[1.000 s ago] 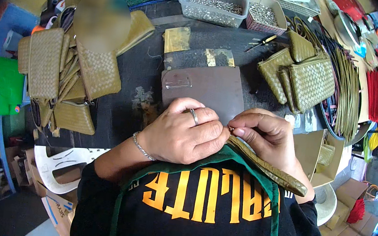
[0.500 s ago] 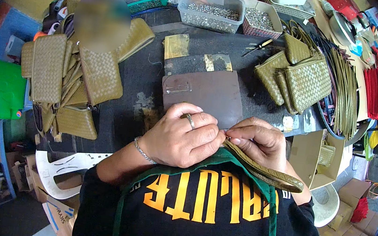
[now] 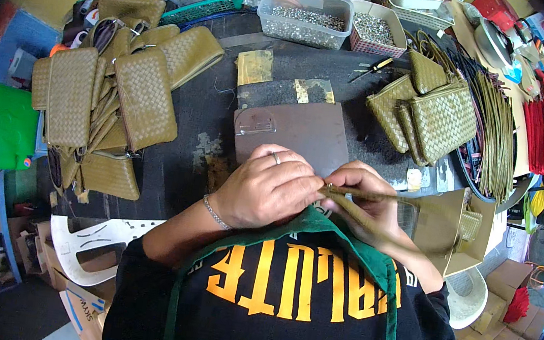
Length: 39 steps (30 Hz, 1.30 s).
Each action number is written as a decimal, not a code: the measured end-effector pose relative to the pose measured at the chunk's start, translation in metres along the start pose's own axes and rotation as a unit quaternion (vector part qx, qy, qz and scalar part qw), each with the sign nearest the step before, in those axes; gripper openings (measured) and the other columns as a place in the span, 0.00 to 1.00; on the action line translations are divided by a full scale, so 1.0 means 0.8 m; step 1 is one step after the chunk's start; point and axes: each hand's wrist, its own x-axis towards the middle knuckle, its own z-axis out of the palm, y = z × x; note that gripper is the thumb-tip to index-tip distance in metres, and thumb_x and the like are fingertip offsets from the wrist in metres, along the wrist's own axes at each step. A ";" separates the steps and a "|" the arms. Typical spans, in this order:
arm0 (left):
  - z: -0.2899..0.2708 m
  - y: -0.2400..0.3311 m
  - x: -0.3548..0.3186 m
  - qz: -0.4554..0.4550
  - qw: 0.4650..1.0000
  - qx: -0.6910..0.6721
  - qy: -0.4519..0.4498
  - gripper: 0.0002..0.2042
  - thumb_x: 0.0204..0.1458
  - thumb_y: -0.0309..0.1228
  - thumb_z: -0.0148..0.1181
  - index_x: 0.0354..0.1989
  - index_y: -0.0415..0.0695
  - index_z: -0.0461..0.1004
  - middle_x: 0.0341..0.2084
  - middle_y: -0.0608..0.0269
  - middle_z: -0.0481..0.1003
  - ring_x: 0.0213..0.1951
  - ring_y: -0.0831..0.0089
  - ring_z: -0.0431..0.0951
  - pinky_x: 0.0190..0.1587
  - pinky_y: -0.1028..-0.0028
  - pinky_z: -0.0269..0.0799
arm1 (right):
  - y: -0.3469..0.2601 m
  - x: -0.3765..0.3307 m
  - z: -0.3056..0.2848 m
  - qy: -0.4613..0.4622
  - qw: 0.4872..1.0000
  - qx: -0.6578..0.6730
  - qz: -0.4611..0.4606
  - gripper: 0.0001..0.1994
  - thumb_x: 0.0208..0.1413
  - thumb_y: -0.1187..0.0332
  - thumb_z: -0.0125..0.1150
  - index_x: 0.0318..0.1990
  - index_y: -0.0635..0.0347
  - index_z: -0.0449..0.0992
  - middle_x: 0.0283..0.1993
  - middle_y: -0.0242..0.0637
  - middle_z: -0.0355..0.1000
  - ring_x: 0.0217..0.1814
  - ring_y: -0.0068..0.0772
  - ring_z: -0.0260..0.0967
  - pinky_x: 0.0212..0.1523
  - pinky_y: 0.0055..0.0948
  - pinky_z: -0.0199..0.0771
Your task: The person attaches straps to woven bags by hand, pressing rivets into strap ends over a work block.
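Both hands meet just above the desk's (image 3: 211, 115) near edge: the left hand (image 3: 268, 193) and right hand (image 3: 366, 205) have their fingers closed, pinching the end of an olive leather strap (image 3: 375, 213) with a small metal fitting. The pinch looks narrow, so the strap could slip or twist. The fitting, if dropped, could fall into the person's lap.

I see open dark table (image 3: 208, 111) between the stacked olive woven wallets (image 3: 100, 105) and the brown flat board (image 3: 293, 132); woven pouches (image 3: 428, 114) crowd the right.

Olive woven pouches (image 3: 145, 97) — olive strap (image 3: 375, 213), brown board (image 3: 303, 133), green apron (image 3: 319, 227), black-orange shirt (image 3: 282, 307).
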 end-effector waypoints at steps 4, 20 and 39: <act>-0.010 -0.003 0.001 -0.046 0.996 0.008 -0.073 0.08 0.39 0.28 0.56 0.29 0.41 0.69 0.28 0.62 0.70 0.35 0.68 0.71 0.44 0.67 0.62 | 0.007 0.006 0.013 0.045 0.998 -0.041 -0.030 0.07 0.42 0.76 0.58 0.31 0.65 0.68 0.30 0.36 0.65 0.29 0.26 0.64 0.29 0.20 0.65; -0.001 0.002 0.003 -0.094 0.987 0.005 -0.126 0.30 0.41 0.43 0.54 0.52 0.42 0.57 0.37 0.59 0.69 0.41 0.67 0.70 0.49 0.63 0.58 | 0.013 0.004 0.020 0.062 0.993 -0.095 -0.036 0.08 0.42 0.78 0.56 0.31 0.66 0.66 0.30 0.40 0.63 0.30 0.33 0.63 0.30 0.25 0.63; -0.005 -0.018 0.008 -0.200 0.927 -0.269 -0.170 0.12 0.46 0.34 0.50 0.31 0.36 0.69 0.22 0.53 0.67 0.29 0.60 0.68 0.34 0.67 0.63 | 0.029 -0.001 -0.003 0.097 0.990 0.057 0.082 0.18 0.40 0.76 0.60 0.42 0.66 0.66 0.38 0.37 0.67 0.39 0.23 0.64 0.37 0.20 0.66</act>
